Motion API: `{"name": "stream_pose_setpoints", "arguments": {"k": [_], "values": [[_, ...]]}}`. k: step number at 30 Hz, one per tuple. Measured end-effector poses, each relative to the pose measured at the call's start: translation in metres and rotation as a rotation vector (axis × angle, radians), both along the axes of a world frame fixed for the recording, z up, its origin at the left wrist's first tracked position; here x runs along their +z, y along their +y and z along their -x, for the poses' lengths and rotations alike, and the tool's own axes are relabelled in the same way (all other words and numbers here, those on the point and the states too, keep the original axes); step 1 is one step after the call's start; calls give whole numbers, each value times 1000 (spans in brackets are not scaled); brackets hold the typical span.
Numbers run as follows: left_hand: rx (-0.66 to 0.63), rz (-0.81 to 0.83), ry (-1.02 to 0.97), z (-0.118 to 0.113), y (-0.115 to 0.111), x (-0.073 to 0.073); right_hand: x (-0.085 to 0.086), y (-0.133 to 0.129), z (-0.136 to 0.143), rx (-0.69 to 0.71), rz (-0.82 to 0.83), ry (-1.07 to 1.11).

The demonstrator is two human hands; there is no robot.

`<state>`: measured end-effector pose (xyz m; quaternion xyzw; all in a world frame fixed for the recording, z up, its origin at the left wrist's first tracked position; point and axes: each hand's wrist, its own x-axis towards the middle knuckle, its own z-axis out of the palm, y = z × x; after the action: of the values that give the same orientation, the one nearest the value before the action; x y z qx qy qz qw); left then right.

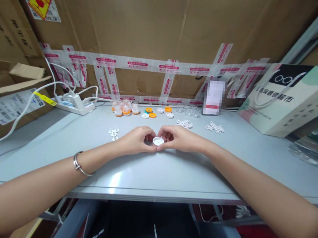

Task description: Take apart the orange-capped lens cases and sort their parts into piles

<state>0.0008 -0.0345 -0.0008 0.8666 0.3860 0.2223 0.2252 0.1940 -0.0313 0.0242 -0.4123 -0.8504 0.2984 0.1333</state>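
Between my two hands, just above the grey table [132, 175], is a small round white cap [158, 142] with a raised rim. My left hand [139, 139] pinches its left side and my right hand [178, 138] pinches its right side. Small white stemmed pieces [114, 133] lie left of my left hand. Beyond the hands are orange and white rings [152, 115], assembled pieces with clear domes [127, 107], and clear plastic cups [193, 111]. Small white parts lie in two piles, one behind my right hand [184, 124] and another farther right [215, 127].
A phone [212, 97] leans against the taped cardboard [144, 26] at the back. On the left are an open box [12, 96], a power strip [77, 107] and white cables. A paper bag [284, 103] and a clear plastic container [314, 142] stand at right.
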Motion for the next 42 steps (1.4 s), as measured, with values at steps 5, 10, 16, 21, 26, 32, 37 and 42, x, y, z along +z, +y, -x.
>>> {"name": "stream_pose_setpoints", "arguments": {"k": [5, 10, 16, 21, 26, 32, 37, 42], "values": [[-14, 61, -16, -1, -1, 0, 3, 1, -3, 66, 74, 26], [-47, 40, -4, -1, -3, 2, 8, 2, -3, 29, 83, 73], [-46, 30, 4, 1, -5, 5, 25, 22, -35, -388, -187, 36], [-64, 10, 20, 3, -4, 6, 29, 53, -48, -569, -355, -40], [-80, -32, 23, 5, -4, 5, 13, 76, -8, -303, -453, -267], [-78, -45, 34, 6, -2, 5, -4, 96, 12, -304, -548, -429], [-84, -50, 18, 6, -1, 4, -11, 102, 9, -351, -599, -451], [-94, -52, 29, 8, -1, 4, -4, 91, 10, -403, -616, -390]]}}
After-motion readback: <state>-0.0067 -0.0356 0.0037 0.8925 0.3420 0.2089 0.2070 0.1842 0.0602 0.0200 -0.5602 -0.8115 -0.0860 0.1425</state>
